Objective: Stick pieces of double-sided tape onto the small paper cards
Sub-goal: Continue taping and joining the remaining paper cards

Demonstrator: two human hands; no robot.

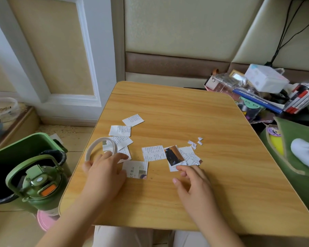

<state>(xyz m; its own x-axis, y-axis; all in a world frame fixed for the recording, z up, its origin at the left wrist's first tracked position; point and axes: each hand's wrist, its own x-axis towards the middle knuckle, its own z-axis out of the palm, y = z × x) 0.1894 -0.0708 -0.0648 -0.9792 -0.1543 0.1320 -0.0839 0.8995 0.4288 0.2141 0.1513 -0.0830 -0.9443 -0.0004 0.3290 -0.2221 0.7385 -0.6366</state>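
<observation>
Plainly, each thing lies within easy reach of one hand.

Left hand: it rests on the thin white ring-shaped roll of double-sided tape, thumb at the near rim and the other fingers lying straight across the far rim onto the cards behind it, which pins the roll so that tape can be pulled off.

Right hand: it sits low over the light wooden tabletop, fingers loosely curled and apart, holding nothing that I can make out; one fingertip touches the near edge of the small white card with a dark photo, likely to steady it or draw it nearer.

Small printed paper cards: they lie flat and scattered mid-table, some overlapping, text sides up, so a bare face is ready for tape.

Card with large characters: just beside the left hand, partly under it.

Torn white paper bits: near the right-hand cards, probably peeled backing set aside.

Progress: whether any card carries tape cannot be told.
</observation>
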